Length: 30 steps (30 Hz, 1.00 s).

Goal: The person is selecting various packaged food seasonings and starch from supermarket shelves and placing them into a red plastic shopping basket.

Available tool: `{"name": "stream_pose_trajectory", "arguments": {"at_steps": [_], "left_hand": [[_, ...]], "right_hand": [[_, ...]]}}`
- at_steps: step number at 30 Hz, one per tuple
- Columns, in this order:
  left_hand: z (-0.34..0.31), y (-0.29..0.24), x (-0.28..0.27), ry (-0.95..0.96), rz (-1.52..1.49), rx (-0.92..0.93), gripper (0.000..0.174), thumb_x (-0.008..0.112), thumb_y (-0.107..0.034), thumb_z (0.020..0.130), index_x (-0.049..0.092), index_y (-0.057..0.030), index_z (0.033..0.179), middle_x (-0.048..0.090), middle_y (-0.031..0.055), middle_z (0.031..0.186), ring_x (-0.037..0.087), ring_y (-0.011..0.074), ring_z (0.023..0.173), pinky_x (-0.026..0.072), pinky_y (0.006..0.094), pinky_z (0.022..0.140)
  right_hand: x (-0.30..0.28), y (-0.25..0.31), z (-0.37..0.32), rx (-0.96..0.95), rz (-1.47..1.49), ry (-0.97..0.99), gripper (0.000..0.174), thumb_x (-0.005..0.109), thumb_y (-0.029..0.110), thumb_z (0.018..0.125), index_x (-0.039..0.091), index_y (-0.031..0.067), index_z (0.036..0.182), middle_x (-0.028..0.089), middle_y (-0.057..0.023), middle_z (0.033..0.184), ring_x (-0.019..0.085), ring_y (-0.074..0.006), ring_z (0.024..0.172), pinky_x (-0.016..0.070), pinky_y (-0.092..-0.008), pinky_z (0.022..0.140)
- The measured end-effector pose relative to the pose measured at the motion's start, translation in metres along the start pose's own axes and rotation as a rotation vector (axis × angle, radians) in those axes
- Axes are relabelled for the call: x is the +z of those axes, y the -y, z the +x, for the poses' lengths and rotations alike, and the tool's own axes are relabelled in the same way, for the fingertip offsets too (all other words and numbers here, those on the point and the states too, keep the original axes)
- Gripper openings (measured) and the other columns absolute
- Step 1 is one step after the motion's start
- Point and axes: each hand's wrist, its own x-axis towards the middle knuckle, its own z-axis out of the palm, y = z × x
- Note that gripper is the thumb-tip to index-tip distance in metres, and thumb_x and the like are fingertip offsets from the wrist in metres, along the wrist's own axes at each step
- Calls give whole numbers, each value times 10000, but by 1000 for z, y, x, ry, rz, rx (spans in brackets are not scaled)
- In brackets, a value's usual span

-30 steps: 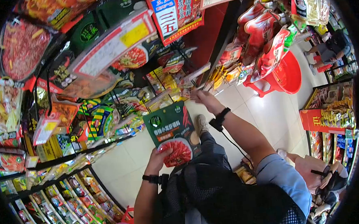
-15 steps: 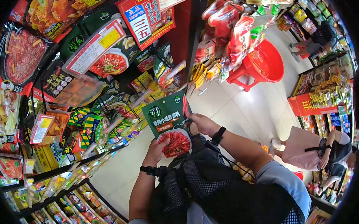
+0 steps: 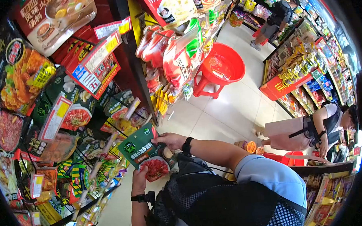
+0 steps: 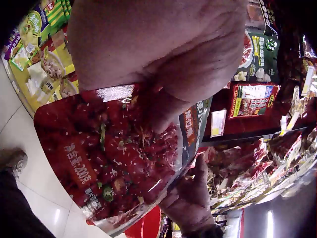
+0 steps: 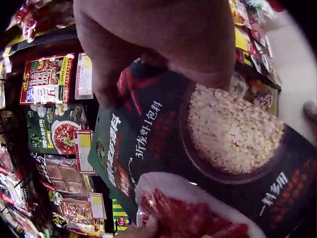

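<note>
A dark green seasoning pouch (image 3: 138, 146) with a red dish printed on it is held in front of the body. The left hand (image 3: 139, 181) grips its lower left edge, thumb on the printed front. At its right edge the right hand (image 3: 171, 141) pinches it. Close up in the left wrist view, the left hand (image 4: 163, 44) covers the top of the pouch (image 4: 109, 153), with the right hand (image 4: 190, 198) beyond it. In the right wrist view the right hand (image 5: 158, 39) holds the pouch (image 5: 163, 129) beside a printed bowl of grains.
Shelves of hanging packets with price tags (image 3: 55, 118) stand at the left. A red tub (image 3: 222, 63) on a red stool is ahead on the tiled floor (image 3: 213, 111). One person (image 3: 290, 132) is at the right, another (image 3: 275, 20) farther back. More shelves line the right side.
The right hand came back from near the shelf and took hold of the pouch. The head view has turned right, so the shelves, tub and pouch appear farther left.
</note>
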Motion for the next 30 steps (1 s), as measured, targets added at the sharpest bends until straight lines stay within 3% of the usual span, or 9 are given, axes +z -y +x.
{"name": "stream_pose_trajectory", "arguments": {"at_steps": [3, 5, 9, 12, 17, 19, 25, 27, 30], "left_hand": [[4, -5, -10, -31, -10, 34, 268, 588, -103, 897, 598, 6, 1141, 656, 60, 1049, 621, 163, 961, 479, 320, 886], [13, 5, -17, -85, 56, -127, 267, 596, -115, 896, 601, 1, 1137, 656, 56, 1041, 619, 154, 949, 476, 311, 886], [27, 23, -6, 49, 42, -56, 338, 593, -193, 918, 563, -13, 1202, 636, 51, 1084, 608, 165, 983, 467, 322, 891], [28, 38, -1, -85, 95, 44, 384, 570, -183, 927, 510, -56, 1285, 611, 62, 1149, 584, 169, 1037, 454, 336, 906], [18, 37, -15, -149, 54, -77, 405, 524, -189, 951, 464, -131, 1347, 607, 106, 1180, 599, 201, 1030, 467, 335, 873], [15, 47, -23, -172, 38, -94, 378, 509, -202, 962, 483, -117, 1329, 624, 113, 1149, 613, 203, 1007, 477, 329, 849], [-4, 101, -34, -318, 7, -161, 294, 489, -195, 968, 562, -93, 1234, 662, 75, 1043, 639, 153, 892, 484, 272, 757], [-11, 118, -35, -352, -2, -220, 269, 493, -185, 965, 582, -89, 1199, 661, 69, 1020, 642, 151, 871, 488, 271, 729], [-18, 139, -38, -375, -10, -258, 255, 488, -175, 961, 597, -85, 1174, 660, 69, 1005, 643, 152, 851, 488, 276, 716]], "right_hand": [[5, 1, 10, -132, 25, 164, 339, 701, 182, 841, 604, 29, 1127, 653, -40, 1075, 588, -125, 994, 454, -282, 855], [2, 11, -7, 26, 91, 197, 340, 675, 123, 851, 586, 25, 1163, 647, -56, 1124, 608, -159, 1023, 468, -289, 902], [-33, -2, 3, -52, 146, 104, 337, 663, 124, 857, 582, -4, 1158, 659, -73, 1088, 617, -168, 997, 472, -310, 910], [-41, 3, 3, -133, 16, -6, 337, 672, 152, 840, 601, -21, 1121, 651, -72, 1060, 595, -164, 977, 452, -305, 899], [-52, 38, 27, -100, -27, -136, 309, 668, 160, 833, 621, -22, 1077, 655, -62, 1045, 604, -152, 950, 472, -293, 854], [-57, 51, 34, -197, -56, -65, 227, 644, 135, 858, 625, 36, 1062, 665, -40, 984, 623, -164, 918, 505, -334, 833], [-53, 89, 43, -219, -117, -3, 277, 620, 62, 847, 600, 67, 1123, 654, -27, 1047, 620, -149, 954, 516, -312, 819], [-52, 96, 45, -223, -94, -15, 219, 664, 65, 822, 648, 83, 1040, 683, -32, 991, 656, -154, 892, 544, -352, 783], [-60, 96, 50, -213, -136, 36, 232, 664, 54, 825, 647, 83, 1054, 681, -31, 998, 647, -157, 922, 519, -325, 833]]}}
